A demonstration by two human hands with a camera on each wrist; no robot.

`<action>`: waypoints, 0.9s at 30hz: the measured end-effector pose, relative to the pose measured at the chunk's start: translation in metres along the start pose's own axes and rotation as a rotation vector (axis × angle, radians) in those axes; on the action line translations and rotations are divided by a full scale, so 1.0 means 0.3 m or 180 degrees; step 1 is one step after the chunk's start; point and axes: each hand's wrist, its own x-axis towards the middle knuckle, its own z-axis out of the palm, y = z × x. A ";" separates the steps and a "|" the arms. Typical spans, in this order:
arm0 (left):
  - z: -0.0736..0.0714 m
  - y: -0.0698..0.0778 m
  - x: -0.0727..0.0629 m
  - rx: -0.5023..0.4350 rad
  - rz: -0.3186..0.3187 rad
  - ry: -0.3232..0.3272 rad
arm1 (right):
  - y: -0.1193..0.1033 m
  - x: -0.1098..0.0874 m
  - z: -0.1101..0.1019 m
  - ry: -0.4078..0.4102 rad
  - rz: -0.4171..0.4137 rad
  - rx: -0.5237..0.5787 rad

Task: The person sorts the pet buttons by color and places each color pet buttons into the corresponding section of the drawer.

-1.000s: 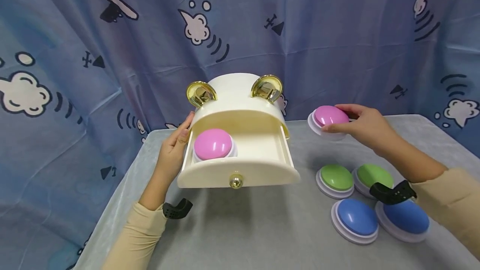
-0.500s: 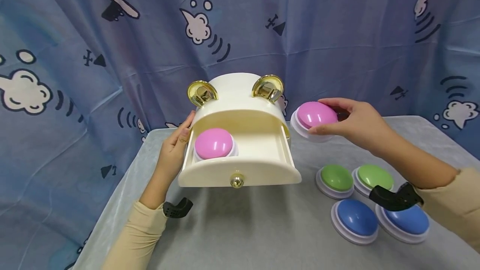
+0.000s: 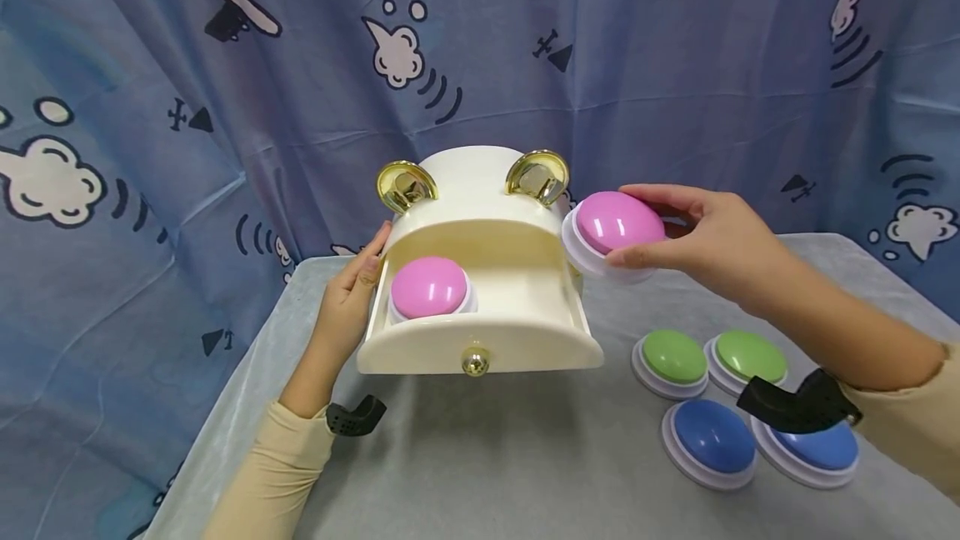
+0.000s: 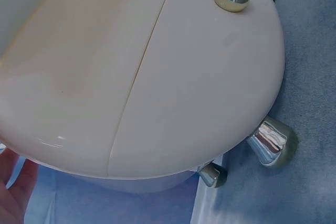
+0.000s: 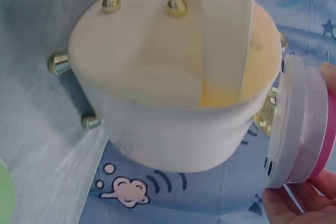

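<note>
A cream storage box (image 3: 472, 182) with gold ears stands on the table, its top drawer (image 3: 420, 348) pulled out. Inside that drawer, on the left, lies a pink dome-topped push button (image 3: 429, 287) with a white base. My left hand (image 3: 341, 315) rests along the box's left side, fingers nearly straight; only its fingertips show in the left wrist view. My right hand (image 3: 705, 240) pinches a second pink push button (image 3: 618, 223) by its edges, tilted, beside the drawer's right side. Its white underside (image 5: 289, 124) faces the box in the right wrist view.
Two green push buttons, the nearer one (image 3: 675, 357) and another (image 3: 750, 354), lie on the grey table (image 3: 480, 473) at the right. In front of them are two blue ones (image 3: 714, 434). A patterned blue curtain (image 3: 480, 48) hangs behind.
My right hand has carried the pink push button leftward and slightly up, from right of the box to the drawer's right side. The left hand and box stay in place.
</note>
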 end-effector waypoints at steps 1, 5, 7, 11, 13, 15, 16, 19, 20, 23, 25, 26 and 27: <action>0.001 0.002 0.000 0.0000 0.0000 -0.0001 | -0.008 -0.005 0.004 -0.0001 -0.0016 0.0025; 0.002 0.008 -0.001 0.0004 0.0002 -0.0002 | -0.039 -0.022 0.024 0.0004 -0.0106 0.0052; 0.003 0.008 -0.002 -0.0013 -0.0004 -0.0002 | -0.054 -0.026 0.034 0.0002 -0.0163 0.0040; 0.003 0.006 -0.002 -0.0052 -0.0024 -0.0004 | -0.080 -0.028 0.051 -0.0049 -0.0242 0.0058; 0.003 0.003 -0.001 -0.0064 -0.0034 -0.0009 | -0.088 -0.029 0.059 -0.0100 -0.0262 0.0095; 0.003 0.002 -0.002 -0.0045 -0.0041 -0.0016 | -0.094 -0.027 0.069 -0.0150 -0.0296 0.0135; 0.003 0.001 -0.002 -0.0047 -0.0038 -0.0015 | -0.097 -0.027 0.074 -0.0171 -0.0313 0.0161; 0.003 -0.001 -0.002 -0.0050 -0.0025 -0.0009 | -0.103 -0.027 0.086 -0.0216 -0.0360 0.0219; 0.003 -0.002 -0.001 -0.0054 -0.0022 -0.0009 | -0.104 -0.027 0.090 -0.0230 -0.0363 0.0231; 0.004 -0.004 0.000 -0.0063 -0.0007 -0.0014 | -0.108 -0.029 0.100 -0.0262 -0.0368 0.0233; 0.003 -0.003 0.000 -0.0056 -0.0006 -0.0018 | -0.110 -0.029 0.108 -0.0286 -0.0394 0.0229; 0.003 -0.002 0.000 -0.0049 -0.0002 -0.0020 | -0.110 -0.028 0.111 -0.0296 -0.0413 0.0230; 0.003 -0.001 0.000 -0.0041 0.0001 -0.0020 | -0.110 -0.027 0.115 -0.0308 -0.0436 0.0225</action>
